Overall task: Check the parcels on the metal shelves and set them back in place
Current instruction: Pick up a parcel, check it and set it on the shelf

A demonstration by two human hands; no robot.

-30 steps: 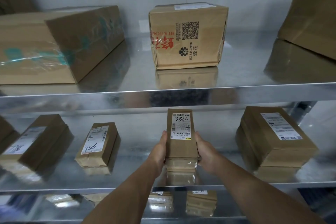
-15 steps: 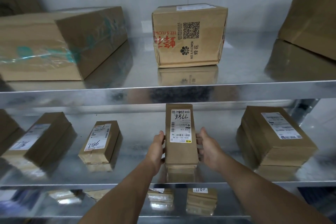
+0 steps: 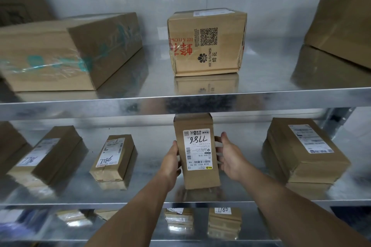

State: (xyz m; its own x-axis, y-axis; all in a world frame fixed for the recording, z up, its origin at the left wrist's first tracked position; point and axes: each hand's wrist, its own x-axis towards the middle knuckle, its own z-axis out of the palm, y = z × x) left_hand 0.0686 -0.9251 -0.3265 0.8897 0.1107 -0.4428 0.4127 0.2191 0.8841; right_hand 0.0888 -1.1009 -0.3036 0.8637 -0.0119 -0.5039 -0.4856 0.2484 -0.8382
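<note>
Head: parcel 7786 (image 3: 197, 152) lies on middle shelf (image 3: 152, 176), bare metal either side, near end behind front lip; left hand (image 3: 170, 163) grasps left edge; right hand (image 3: 230, 159) released, fingers straight beside right edge. Parcel farther in than before.

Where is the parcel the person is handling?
Head view: the parcel stands centre on the middle shelf, between the left hand and right hand, below the Bee & Flower box.

Top-right box (image 3: 341, 32) cut by edge; bottom-shelf parcels (image 3: 178, 218) blurred (leftmost worst).
</note>
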